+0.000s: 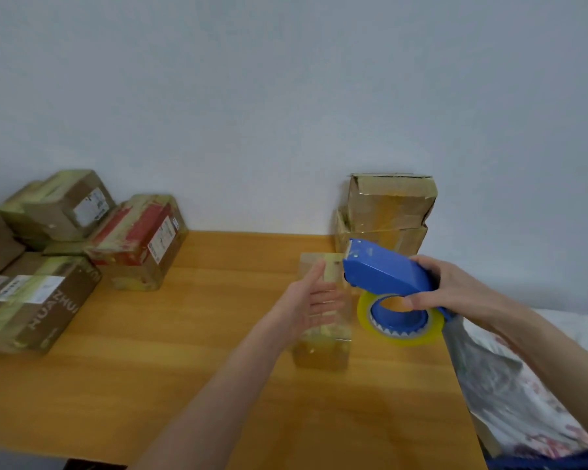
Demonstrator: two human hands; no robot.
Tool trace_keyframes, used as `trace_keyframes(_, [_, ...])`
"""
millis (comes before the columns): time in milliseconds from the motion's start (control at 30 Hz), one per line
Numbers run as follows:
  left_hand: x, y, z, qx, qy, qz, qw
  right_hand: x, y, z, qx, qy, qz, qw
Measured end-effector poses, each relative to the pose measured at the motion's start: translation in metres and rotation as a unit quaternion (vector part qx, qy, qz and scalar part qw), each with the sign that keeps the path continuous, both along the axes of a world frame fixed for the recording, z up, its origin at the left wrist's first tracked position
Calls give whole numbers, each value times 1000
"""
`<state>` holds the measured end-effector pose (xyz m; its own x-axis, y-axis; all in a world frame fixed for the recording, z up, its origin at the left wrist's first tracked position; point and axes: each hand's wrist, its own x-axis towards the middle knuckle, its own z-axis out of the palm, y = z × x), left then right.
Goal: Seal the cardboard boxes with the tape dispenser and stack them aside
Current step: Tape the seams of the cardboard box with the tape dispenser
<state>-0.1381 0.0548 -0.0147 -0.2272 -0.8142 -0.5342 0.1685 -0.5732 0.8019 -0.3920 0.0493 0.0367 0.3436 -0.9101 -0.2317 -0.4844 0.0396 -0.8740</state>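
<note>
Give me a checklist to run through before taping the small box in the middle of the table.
1. Tape dispenser gripped by the right hand: ok.
2. Tape roll loaded on the dispenser: ok.
3. Left hand steadying the small box: cannot tell; it is open, in front of the box.
4. Box flaps shut flat: cannot tell, too blurred.
5. Bare table around the box to work on: ok.

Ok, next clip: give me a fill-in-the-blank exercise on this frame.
1. The right hand grips a tape dispenser coloured ___.
2. The left hand, fingers straight near the small box, holds ___.
3. The stack by the wall holds ___ boxes.
Missing words: blue; nothing; two.
</note>
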Motion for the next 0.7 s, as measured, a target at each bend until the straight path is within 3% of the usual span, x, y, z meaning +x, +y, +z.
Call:
trace_keyframes(367, [21,13,-8,-38,-17,15,999,19,0,-13,-2,34,79,996])
trace_keyframes(700, [11,15,-7,-120,-248,38,961,29,3,-14,-87,106,136,981])
